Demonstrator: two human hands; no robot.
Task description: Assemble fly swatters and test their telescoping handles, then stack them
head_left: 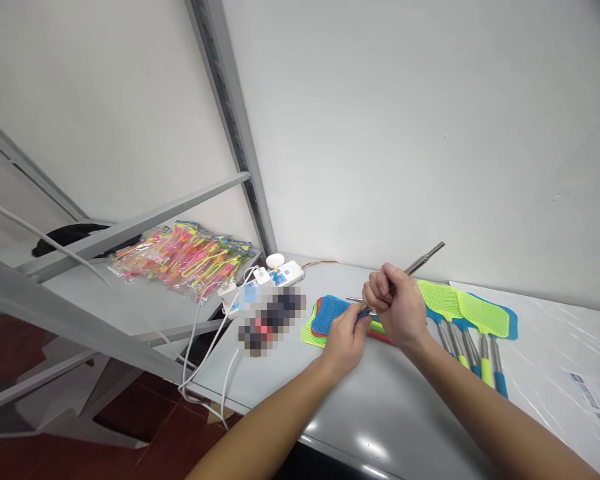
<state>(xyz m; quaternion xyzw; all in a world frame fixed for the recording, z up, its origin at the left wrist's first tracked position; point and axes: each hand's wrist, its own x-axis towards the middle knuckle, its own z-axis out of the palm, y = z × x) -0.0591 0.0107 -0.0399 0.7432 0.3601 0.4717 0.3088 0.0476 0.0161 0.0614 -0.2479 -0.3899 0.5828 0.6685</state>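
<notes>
My right hand [400,303] is wrapped in a fist round a telescopic metal rod [425,259], whose stepped end juts up and to the right. Just below and to the left, my left hand [347,339] is closed on the lower part of the same rod. Partly behind my left hand lie stacked fly swatters with a blue head [329,316], a red one and a green one. Their green and red handles pass beneath my hands. A thin metal tip pokes out left of my fingers; whether it belongs to the held rod I cannot tell.
Right of my hands, several green and blue fly swatters [485,315] lie with handles towards me, beside white plastic wrapping [555,347]. At left are a power strip [293,272] with white cables, a blurred object [273,321], a metal rack post [240,133] and bagged colourful items [185,257].
</notes>
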